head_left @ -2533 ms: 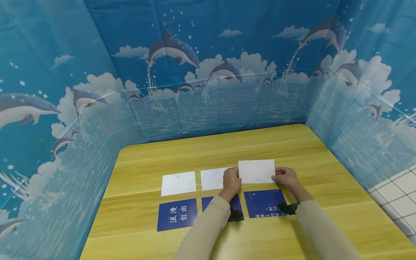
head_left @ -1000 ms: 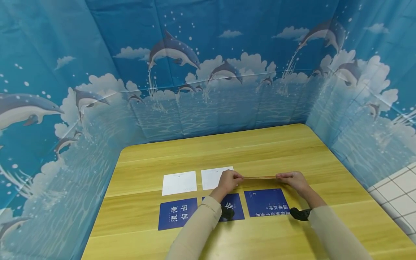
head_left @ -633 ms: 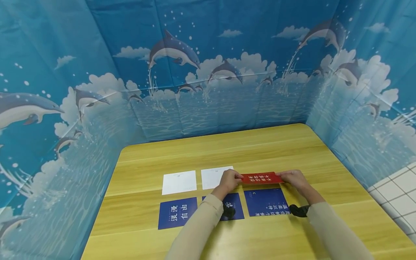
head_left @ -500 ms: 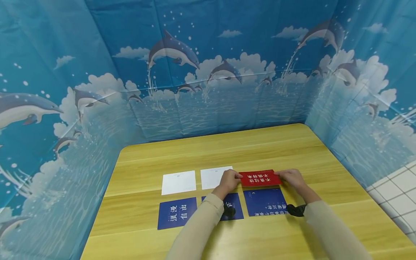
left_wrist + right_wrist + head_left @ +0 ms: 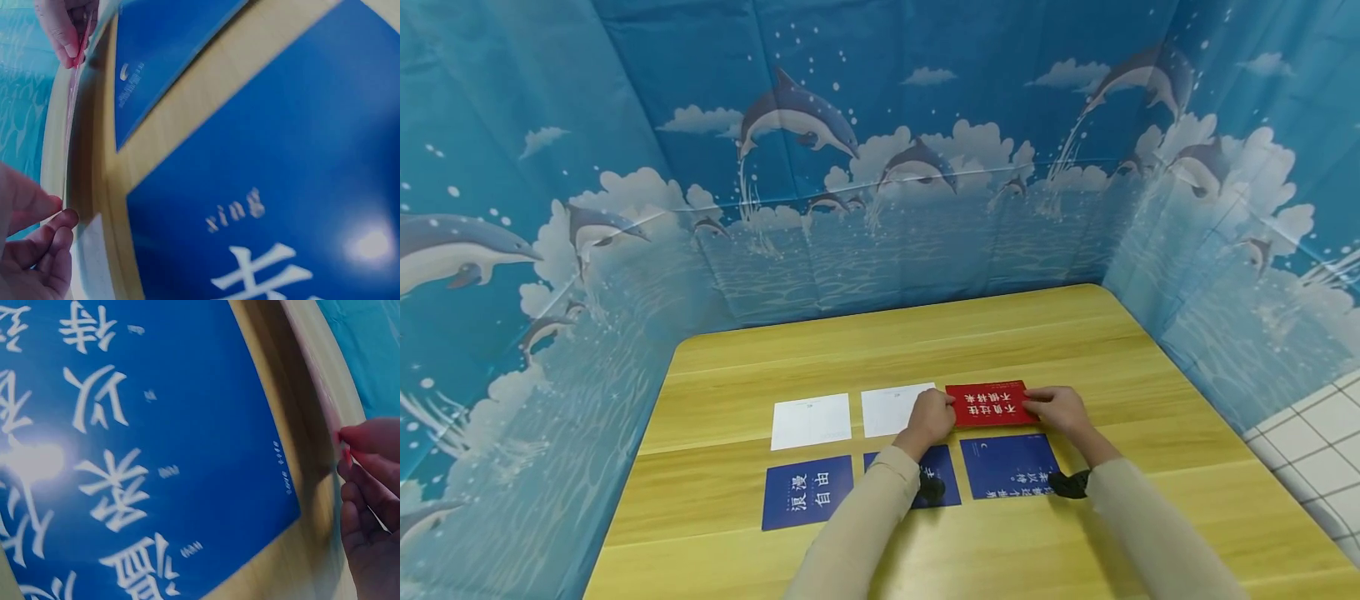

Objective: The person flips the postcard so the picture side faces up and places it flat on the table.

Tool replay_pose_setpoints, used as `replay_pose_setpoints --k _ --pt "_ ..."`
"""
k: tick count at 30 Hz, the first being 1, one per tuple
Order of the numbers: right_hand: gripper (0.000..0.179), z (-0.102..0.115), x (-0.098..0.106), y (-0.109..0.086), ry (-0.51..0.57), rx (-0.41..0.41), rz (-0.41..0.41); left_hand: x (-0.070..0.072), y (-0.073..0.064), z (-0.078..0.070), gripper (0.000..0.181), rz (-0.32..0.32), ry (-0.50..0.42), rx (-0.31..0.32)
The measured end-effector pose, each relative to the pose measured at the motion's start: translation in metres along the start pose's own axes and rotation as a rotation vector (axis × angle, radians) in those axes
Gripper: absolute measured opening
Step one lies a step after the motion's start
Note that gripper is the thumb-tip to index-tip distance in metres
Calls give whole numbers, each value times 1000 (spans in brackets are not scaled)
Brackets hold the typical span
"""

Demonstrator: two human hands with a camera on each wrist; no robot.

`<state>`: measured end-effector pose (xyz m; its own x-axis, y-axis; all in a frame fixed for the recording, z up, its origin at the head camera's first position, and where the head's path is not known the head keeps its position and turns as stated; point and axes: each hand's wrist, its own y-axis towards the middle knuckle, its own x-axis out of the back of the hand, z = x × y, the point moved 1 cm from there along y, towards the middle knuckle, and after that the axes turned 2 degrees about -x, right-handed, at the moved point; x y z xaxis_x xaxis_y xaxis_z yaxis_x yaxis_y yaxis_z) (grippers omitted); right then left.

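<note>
A red card (image 5: 988, 404) with white characters is held between both hands at the right end of the back row, its red face up. The left hand (image 5: 931, 417) pinches its left edge between thumb and fingers. At the opposite edge, the right hand (image 5: 1062, 410) pinches it the same way. Seen from the left wrist, the card is nearly edge-on and raised off the table, both hands on its ends. Just in front of it lies a dark blue card (image 5: 1009, 467) with white characters.
Two white cards (image 5: 811, 422) lie left of the red card, one partly behind the left hand. Two more blue cards (image 5: 807, 492) lie in the front row; the left sleeve covers part of one. The wooden table (image 5: 737, 367) backs onto a dolphin-print curtain (image 5: 917, 242).
The held card showed its white side, then stood edge-on, and now shows its red side. It has since tipped flatter and moved slightly back and left, both hands with it.
</note>
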<state>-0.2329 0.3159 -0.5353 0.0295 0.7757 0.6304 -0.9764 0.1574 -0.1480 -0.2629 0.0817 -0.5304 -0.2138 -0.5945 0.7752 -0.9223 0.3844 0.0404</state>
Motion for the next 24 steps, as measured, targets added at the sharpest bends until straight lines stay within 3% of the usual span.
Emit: replay_pose_setpoints --k 5,10,24 --pt "39 1 -6 1 -59 46 -24 -3 2 2 20 6 151 -67" --pt "36 1 -10 6 -102 104 -65 -6 3 3 22 -28 327 -140" --pt "36 5 -13 10 -213 123 -70 -8 -1 -12 25 23 586 -119"
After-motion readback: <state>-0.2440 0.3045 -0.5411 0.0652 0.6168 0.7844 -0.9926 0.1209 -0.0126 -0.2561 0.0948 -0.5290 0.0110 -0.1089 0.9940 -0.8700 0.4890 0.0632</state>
